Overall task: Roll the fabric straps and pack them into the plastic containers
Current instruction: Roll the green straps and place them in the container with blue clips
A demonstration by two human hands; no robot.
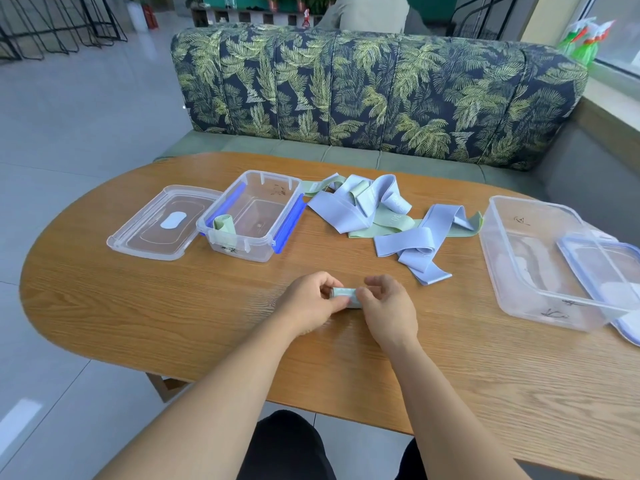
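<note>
Two hands on one rolled strap (pixel 346 296). My left hand (pixel 311 301) pinches its left end between thumb and curled fingers, and my right hand (pixel 389 306) grips the right end, fingers curled over it. The roll is pale green and lies crosswise between the hands, low over the surface (pixel 173 323). I cannot tell whether it touches the wood.

Beyond the hands, a little to the right: pile of straps (pixel 377 216), lilac and pale green, unrolled, tangled flat on the surface. One lilac end (pixel 429 271) comes nearest to my right hand, but apart from it.

Beyond my left hand: small container (pixel 235 252), clear plastic, open top, blue latches on its two long sides. One green roll (pixel 224 226) sits in its near left corner. Small lid (pixel 156 226) lies flat on the surface just left of it, touching its side.

Well out to the right of my right hand: large container (pixel 540 310), clear, open. Large lid (pixel 602 258) — blue-rimmed — rests tilted at its right side.

Past the far edge of the surface: leaf-print sofa (pixel 381 91).
</note>
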